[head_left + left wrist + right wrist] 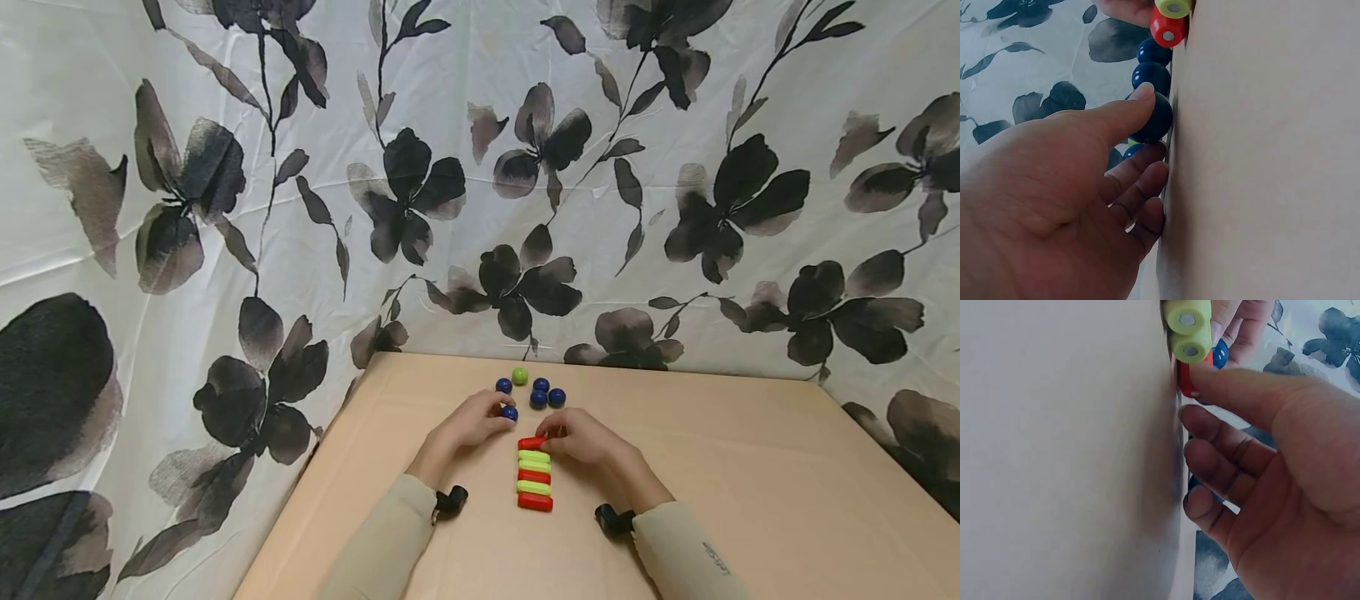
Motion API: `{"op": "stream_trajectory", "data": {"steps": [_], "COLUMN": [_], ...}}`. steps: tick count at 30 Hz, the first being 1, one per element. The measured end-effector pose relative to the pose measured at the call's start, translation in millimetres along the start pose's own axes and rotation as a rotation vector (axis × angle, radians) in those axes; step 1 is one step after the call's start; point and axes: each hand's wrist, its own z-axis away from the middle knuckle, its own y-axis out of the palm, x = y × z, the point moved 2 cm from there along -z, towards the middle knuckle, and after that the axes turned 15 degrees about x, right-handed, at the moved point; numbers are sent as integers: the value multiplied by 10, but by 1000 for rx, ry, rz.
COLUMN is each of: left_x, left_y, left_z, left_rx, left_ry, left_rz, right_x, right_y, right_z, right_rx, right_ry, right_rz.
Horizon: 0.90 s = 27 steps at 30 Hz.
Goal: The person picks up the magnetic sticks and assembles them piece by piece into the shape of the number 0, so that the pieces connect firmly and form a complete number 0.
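My left hand (474, 418) pinches a dark blue ball (509, 414) between thumb and fingers, close over the table. In the left wrist view the thumb lies on this ball (1160, 119) and the other fingers bend beneath it. My right hand (581, 435) has thumb and fingers on a red rod (529, 443), the farthest of a column of short rods. From the right wrist, the thumb presses that red rod (1186, 380). Nearer me in the column lie yellow-green rods (534, 457) and red rods (535, 502), side by side. Round metal discs cap their ends.
Beyond the hands, a green ball (520, 376) sits by a blue ball (504, 385). Three blue balls (538, 399) cluster right of them. All lie on a tan table (750, 483), whose far edge meets a floral curtain (465, 208).
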Motion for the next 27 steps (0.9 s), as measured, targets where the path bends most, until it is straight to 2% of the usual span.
{"op": "stream_trajectory", "data": {"steps": [6,13,16,27], "left_x": [25,63,65,98], "left_y": [41,70,71,80], "left_z": [26,28,38,48], "left_rx": [-20,-45,-51,-58], "left_ry": [13,11,17,3], "left_rz": [109,187,207,234], "right_x": [-48,-61,-43,29], "right_y": [-22,-56,-63,-48], "right_z": [-9,-11,-29,-148], "right_rx": [-132,-238,-258,-247], "right_ry": [90,98,109,115], "right_rz": [-19,-64,-70,-53]}}
